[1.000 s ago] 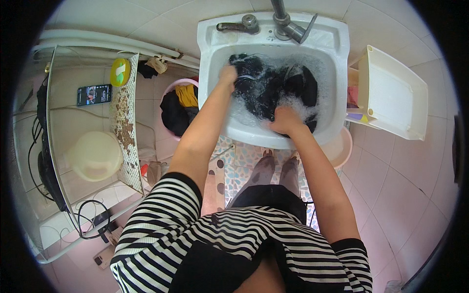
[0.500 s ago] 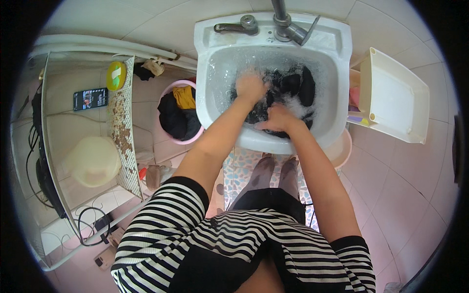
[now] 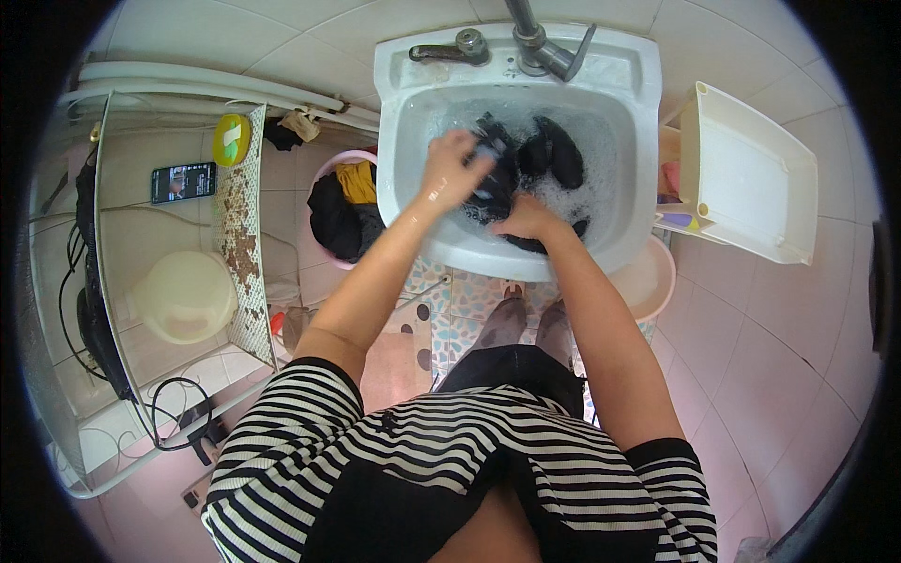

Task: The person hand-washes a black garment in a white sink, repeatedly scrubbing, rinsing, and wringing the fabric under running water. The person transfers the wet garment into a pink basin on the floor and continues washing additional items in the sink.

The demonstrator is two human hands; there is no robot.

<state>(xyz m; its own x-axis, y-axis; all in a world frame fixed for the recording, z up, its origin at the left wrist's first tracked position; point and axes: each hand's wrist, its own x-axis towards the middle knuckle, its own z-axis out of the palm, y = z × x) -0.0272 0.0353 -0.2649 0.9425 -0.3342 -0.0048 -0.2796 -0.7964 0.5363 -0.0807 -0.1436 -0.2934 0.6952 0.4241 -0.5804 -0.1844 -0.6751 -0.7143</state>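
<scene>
Left hand (image 3: 452, 171) clenches a fold of the dark garment (image 3: 535, 164), right hand (image 3: 527, 218) presses it flat in the suds; best to rub fabric against fabric, low inside the basin (image 3: 413, 75).

I see a sink (image 3: 615, 84) ahead against the wall, with a tap (image 3: 540, 47) at its back and cloth (image 3: 549, 155) lying in the suds inside it. My left hand (image 3: 450, 169) and right hand (image 3: 526, 218) are both in the sink on the cloth, left behind right. Left of the sink a basin (image 3: 324, 174) holding clothes (image 3: 343, 211) sits on the floor, a rack (image 3: 169, 235) with a phone (image 3: 183, 181) stands further left, and a tray (image 3: 751, 178) is on the right.
</scene>
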